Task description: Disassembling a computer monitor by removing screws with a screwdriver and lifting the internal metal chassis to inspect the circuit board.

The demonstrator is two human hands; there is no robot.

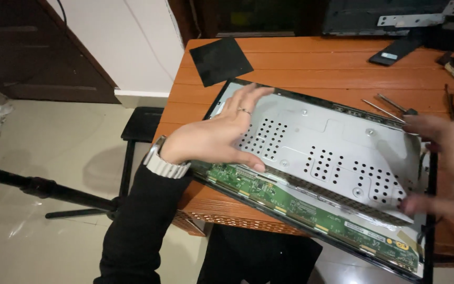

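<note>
A flat monitor panel [430, 247] lies face down on an orange wooden table [311, 68]. On top of it sits a perforated grey metal plate [327, 142], its near edge raised a little. My left hand [211, 139] lies spread on the plate's left end, thumb hooked on the near edge. It wears a ring and a white wristwatch. My right hand [447, 163], blurred, grips the plate's right end, fingers above and thumb below. A long green circuit board [290, 202] is exposed along the panel's near edge.
A black square pad [220, 59] lies at the table's far left corner. Two screwdrivers [395, 105] and other tools lie at the far right, with a dark flat device [395, 51] behind them. A black stool [142, 123] and a tripod leg [43, 186] stand on the tiled floor to the left.
</note>
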